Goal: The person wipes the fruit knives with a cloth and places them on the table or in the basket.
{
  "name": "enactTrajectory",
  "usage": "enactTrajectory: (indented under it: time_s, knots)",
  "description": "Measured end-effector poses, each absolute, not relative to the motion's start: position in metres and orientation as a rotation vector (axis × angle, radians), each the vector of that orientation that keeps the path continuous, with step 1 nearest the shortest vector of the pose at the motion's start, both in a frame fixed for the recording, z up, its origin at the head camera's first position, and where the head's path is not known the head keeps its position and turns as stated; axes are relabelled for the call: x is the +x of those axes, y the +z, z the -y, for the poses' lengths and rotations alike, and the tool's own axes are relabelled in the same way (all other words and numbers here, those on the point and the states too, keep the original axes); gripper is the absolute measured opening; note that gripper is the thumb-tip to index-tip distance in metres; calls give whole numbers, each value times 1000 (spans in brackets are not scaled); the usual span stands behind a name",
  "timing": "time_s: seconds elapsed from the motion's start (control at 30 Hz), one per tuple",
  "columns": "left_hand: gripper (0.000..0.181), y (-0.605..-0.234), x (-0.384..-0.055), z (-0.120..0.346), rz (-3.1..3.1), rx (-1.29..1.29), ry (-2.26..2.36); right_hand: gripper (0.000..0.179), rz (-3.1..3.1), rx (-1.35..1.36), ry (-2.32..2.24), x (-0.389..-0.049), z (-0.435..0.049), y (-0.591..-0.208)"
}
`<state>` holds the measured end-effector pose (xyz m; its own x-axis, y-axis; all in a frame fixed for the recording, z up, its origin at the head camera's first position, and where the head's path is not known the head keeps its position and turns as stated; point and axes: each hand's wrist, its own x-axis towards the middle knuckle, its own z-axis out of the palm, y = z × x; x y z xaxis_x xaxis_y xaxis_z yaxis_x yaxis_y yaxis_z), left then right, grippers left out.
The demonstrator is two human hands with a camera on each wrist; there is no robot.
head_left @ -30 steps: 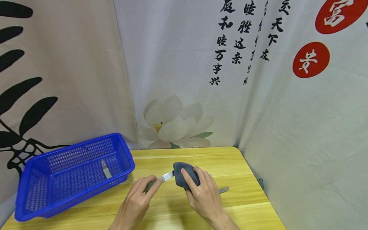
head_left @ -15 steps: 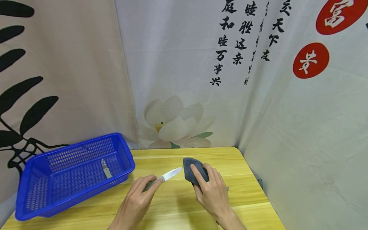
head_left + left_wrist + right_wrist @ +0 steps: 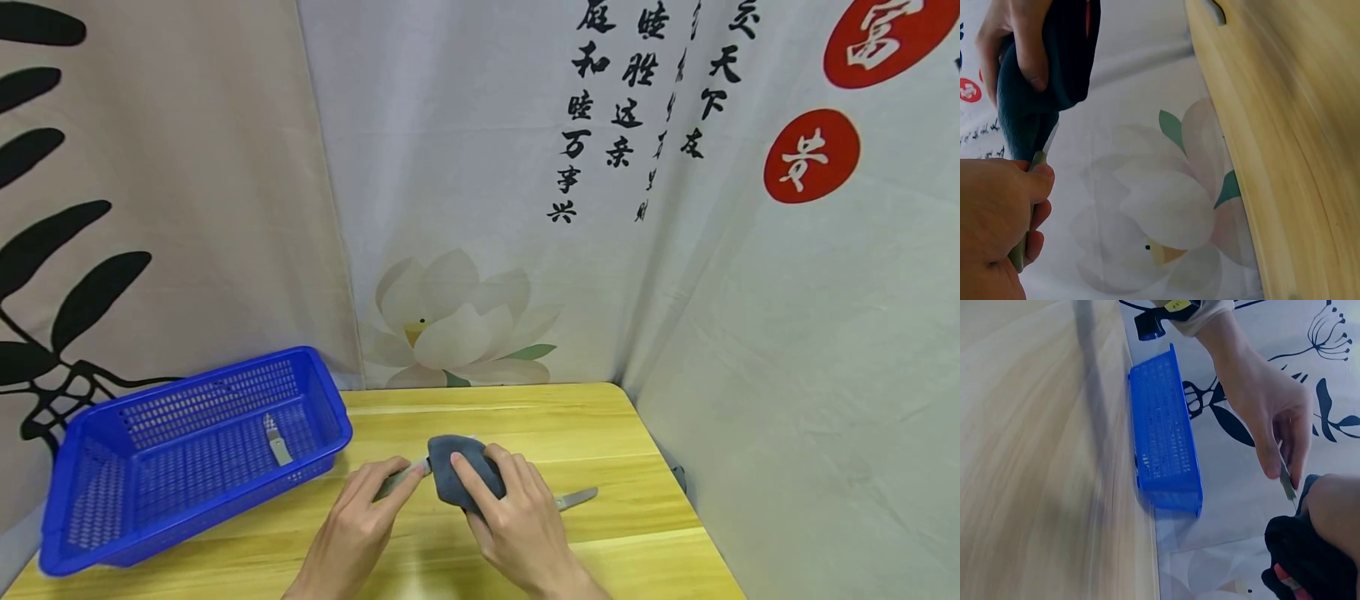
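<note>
My left hand [image 3: 356, 517] grips a knife by its grey-green handle [image 3: 397, 481], thumb along the side. Around the blade, my right hand [image 3: 521, 521] pinches a folded dark blue-grey cloth [image 3: 457, 471]. The cloth's left edge reaches the handle end, and nearly all the blade is hidden. In the left wrist view, a thin sliver of blade [image 3: 1052, 136] shows beside the cloth. Something red [image 3: 1291, 581] peeks out of the folds in the right wrist view. Both hands are raised above the wooden table.
A second knife [image 3: 577, 499] lies on the table [image 3: 637, 550], partly behind my right hand. At the left stands a blue perforated basket [image 3: 195, 508] holding a small utensil with a pale handle [image 3: 279, 448]. Printed curtains [image 3: 480, 167] hang behind the table and on its right.
The cloth slid right off the blade's tip, baring the blade half a second ago, then came back left over it to the handle. My left hand stays nearly still.
</note>
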<state>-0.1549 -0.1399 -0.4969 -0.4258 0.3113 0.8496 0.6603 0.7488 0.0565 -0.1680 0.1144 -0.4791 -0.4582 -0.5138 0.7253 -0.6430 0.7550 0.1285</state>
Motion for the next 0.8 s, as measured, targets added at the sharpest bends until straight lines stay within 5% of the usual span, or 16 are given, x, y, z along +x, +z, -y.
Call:
enactTrajectory:
  time_s: [0.8]
  knots:
    - [52,-496,-154,138,1986,-747,-455,78,2154,773,117,-183,-130,-485]
